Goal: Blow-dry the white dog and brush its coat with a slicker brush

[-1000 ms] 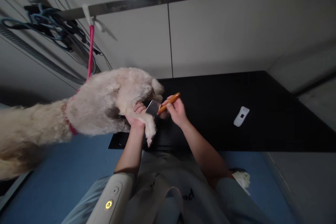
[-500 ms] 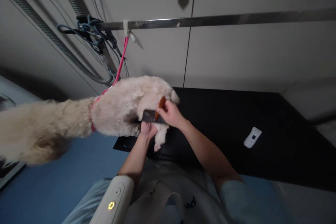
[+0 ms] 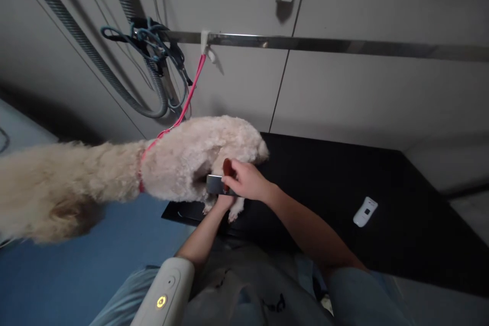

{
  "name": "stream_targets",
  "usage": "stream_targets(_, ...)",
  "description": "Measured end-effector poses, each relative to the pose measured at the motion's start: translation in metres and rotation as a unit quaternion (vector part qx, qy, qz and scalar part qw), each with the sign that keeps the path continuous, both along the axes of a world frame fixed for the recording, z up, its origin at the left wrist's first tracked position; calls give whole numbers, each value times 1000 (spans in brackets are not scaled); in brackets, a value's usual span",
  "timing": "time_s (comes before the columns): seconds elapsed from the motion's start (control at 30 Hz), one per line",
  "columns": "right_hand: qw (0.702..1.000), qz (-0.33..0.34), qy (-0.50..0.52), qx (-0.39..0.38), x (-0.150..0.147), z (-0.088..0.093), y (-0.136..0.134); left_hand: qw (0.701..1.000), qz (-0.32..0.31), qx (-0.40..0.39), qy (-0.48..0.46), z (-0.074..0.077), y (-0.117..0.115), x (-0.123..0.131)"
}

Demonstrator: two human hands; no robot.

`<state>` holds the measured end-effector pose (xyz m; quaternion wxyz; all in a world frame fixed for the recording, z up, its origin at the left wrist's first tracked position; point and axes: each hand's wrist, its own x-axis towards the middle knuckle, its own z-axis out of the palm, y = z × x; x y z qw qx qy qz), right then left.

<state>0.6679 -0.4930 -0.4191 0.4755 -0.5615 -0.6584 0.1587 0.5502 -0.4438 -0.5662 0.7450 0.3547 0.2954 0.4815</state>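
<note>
A cream, close-clipped dog [image 3: 179, 155] stands on the black table [image 3: 313, 183], its head to the left past the table end. A pink loop [image 3: 141, 170] circles its body. My right hand [image 3: 247, 180] is closed round the brown handle of a slicker brush [image 3: 215, 184], whose flat grey head lies beside the dog's hind leg. Directly below the brush, my left hand [image 3: 225, 201] reaches in at the hind leg. The brush and my right hand cover its fingers, so I cannot tell how they are set.
A metal bar [image 3: 328, 45] crosses the wall, and a pink leash [image 3: 194, 86] hangs from it down to the dog. Grey hoses [image 3: 82, 43] and tangled blue cords [image 3: 147, 41] are at the upper left. A small white device [image 3: 365, 212] lies on the table's right side.
The view has shifted a little. The brush has moved down the hind leg, its handle now more upright, and it covers more of my left hand.
</note>
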Motion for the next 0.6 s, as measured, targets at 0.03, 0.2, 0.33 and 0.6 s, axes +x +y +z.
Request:
stream_targets(0.03, 1000, -5, 3, -13, 0, -2, 0, 999, 27, 24, 13, 0, 0, 1)
stream_targets(0.2, 987, -128, 78, 59, 0, -18, 8, 984, 64, 132, 101, 5, 2, 9)
stream_targets(0.33, 990, -41, 131, -23, 17, -34, 15, 977, 17, 168, 131, -1, -7, -18)
stream_targets(0.6, 975, 53, 217, 15, -19, -67, 7, 952, 257, 114, 120, -30, 5, -135)
